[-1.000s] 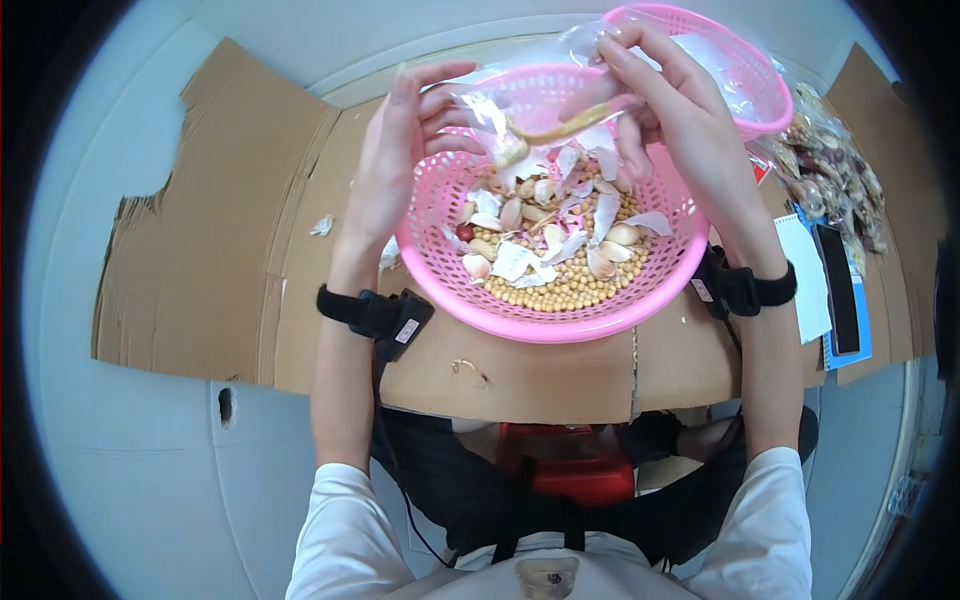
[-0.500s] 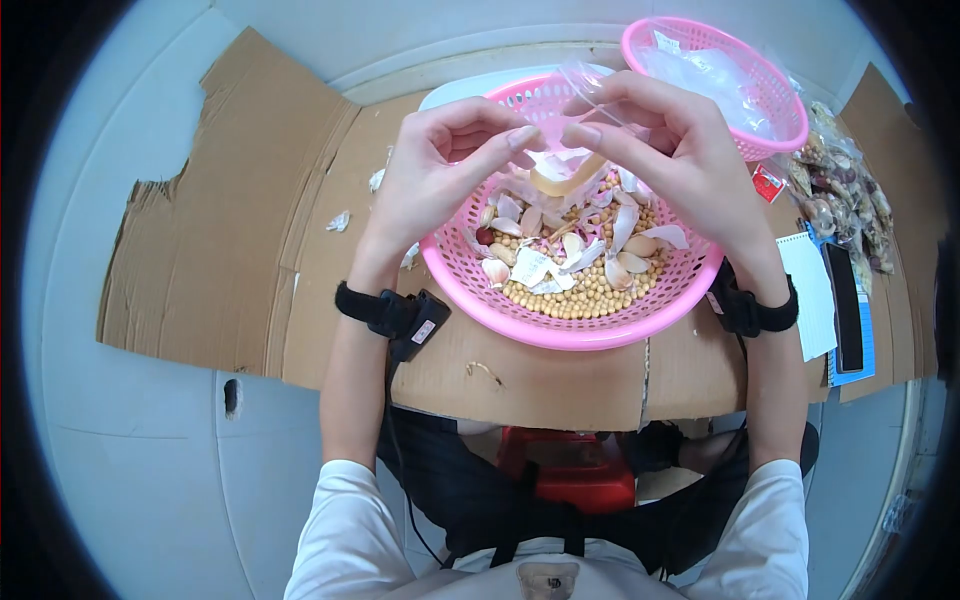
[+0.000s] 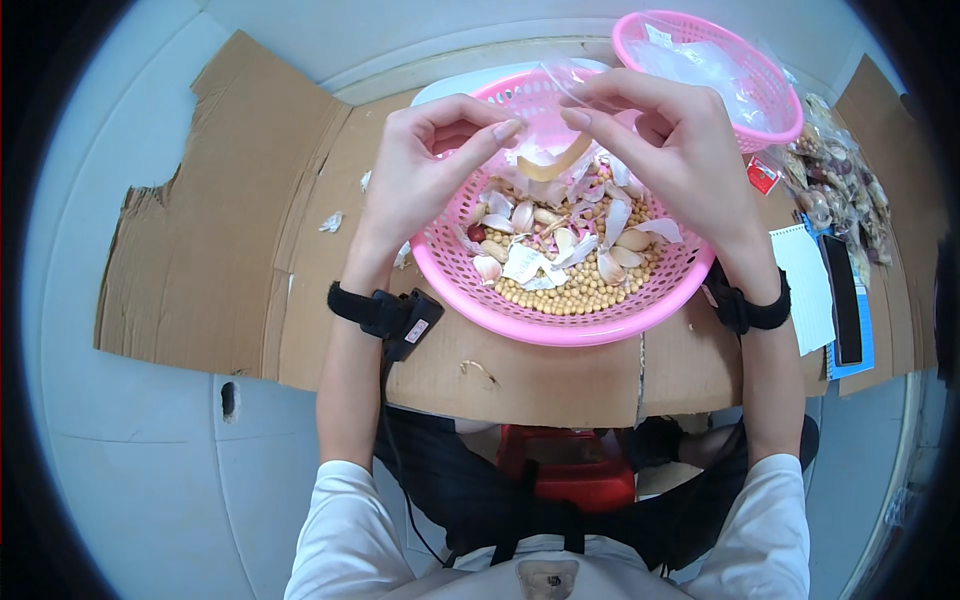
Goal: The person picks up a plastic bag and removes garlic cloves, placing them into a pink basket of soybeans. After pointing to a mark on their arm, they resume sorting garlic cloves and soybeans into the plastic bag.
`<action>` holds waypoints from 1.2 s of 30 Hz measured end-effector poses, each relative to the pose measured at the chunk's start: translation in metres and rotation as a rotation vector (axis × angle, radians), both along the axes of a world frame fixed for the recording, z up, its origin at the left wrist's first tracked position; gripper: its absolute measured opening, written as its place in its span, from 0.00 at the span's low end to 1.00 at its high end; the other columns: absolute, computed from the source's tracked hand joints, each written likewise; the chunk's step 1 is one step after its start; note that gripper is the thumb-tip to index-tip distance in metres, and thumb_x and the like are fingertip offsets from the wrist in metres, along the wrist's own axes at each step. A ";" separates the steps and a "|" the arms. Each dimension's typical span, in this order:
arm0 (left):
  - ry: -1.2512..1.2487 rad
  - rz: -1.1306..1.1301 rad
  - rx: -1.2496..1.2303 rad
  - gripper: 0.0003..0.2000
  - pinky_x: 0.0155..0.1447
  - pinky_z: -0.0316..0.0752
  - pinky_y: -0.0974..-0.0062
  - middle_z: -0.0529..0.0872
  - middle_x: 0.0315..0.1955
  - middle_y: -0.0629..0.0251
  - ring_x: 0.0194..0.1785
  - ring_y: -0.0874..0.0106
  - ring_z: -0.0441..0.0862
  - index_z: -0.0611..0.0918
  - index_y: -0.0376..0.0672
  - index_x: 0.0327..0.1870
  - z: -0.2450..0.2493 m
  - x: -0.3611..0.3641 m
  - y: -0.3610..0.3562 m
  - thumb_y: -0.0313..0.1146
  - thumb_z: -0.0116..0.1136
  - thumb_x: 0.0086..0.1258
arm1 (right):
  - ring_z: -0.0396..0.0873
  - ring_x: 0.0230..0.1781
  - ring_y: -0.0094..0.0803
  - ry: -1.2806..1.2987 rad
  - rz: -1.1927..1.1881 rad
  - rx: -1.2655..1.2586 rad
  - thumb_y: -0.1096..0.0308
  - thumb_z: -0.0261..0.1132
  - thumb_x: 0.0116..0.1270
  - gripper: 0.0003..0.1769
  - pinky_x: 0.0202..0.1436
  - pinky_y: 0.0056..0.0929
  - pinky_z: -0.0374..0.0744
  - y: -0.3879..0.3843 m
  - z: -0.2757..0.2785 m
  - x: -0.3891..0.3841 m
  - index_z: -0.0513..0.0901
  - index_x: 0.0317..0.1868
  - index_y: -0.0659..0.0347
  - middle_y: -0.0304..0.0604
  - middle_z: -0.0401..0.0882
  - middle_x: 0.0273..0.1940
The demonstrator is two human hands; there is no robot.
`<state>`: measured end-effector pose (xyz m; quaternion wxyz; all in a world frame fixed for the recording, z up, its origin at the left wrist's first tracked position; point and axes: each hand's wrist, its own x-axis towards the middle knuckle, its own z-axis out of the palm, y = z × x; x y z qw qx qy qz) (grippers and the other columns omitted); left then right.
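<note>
Over the pink basket [image 3: 560,332], a clear plastic bag [image 3: 565,75] is stretched between my hands. My left hand [image 3: 430,160] pinches with thumb and forefinger at the bag's left edge. Opposite it, my right hand [image 3: 680,150] pinches the bag's right side. A curved tan strip [image 3: 545,170] hangs low between them, seemingly in or behind the film. Below lie yellow soybeans [image 3: 560,300], garlic cloves [image 3: 487,268], peanuts [image 3: 495,250], pale papery skins [image 3: 616,220], a dark red round piece [image 3: 475,232] and torn white paper [image 3: 525,263].
A second pink basket [image 3: 620,45] with clear bags [image 3: 700,75] stands at the back right. Bagged mixed goods [image 3: 840,180], a red packet [image 3: 762,175], a notebook [image 3: 800,285] and a black phone [image 3: 845,310] lie on the right. Cardboard [image 3: 520,385] covers the table.
The view has shifted slightly, so the basket sits a little further left and up. Both hands keep their pinch, and the fingertips are slightly further apart.
</note>
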<state>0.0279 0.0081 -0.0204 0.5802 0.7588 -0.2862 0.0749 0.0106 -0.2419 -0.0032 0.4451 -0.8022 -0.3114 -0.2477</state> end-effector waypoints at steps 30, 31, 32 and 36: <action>-0.057 -0.023 0.103 0.30 0.72 0.72 0.67 0.84 0.62 0.56 0.66 0.68 0.80 0.78 0.33 0.69 0.003 -0.004 0.002 0.53 0.55 0.82 | 0.86 0.49 0.50 0.170 0.194 -0.480 0.72 0.64 0.71 0.13 0.56 0.45 0.82 0.004 -0.030 0.005 0.84 0.53 0.67 0.53 0.87 0.45; -0.070 -0.021 0.128 0.30 0.72 0.72 0.67 0.85 0.61 0.57 0.66 0.69 0.80 0.78 0.33 0.69 0.004 -0.004 0.002 0.53 0.56 0.82 | 0.84 0.54 0.53 0.270 0.207 -0.614 0.73 0.63 0.69 0.15 0.61 0.48 0.80 0.004 -0.030 0.003 0.84 0.54 0.67 0.54 0.87 0.48; -0.084 -0.019 0.154 0.30 0.71 0.73 0.67 0.85 0.61 0.57 0.66 0.69 0.80 0.78 0.32 0.68 0.005 -0.005 0.003 0.53 0.57 0.81 | 0.85 0.52 0.51 0.218 0.206 -0.554 0.73 0.64 0.69 0.16 0.60 0.46 0.81 0.003 -0.035 0.004 0.84 0.55 0.67 0.55 0.87 0.48; -0.011 -0.038 0.149 0.29 0.70 0.75 0.67 0.86 0.60 0.55 0.65 0.68 0.82 0.77 0.32 0.68 0.007 -0.007 0.002 0.52 0.58 0.81 | 0.86 0.47 0.50 0.292 0.179 -0.655 0.74 0.68 0.67 0.12 0.54 0.44 0.82 0.002 -0.032 0.005 0.84 0.51 0.67 0.52 0.87 0.45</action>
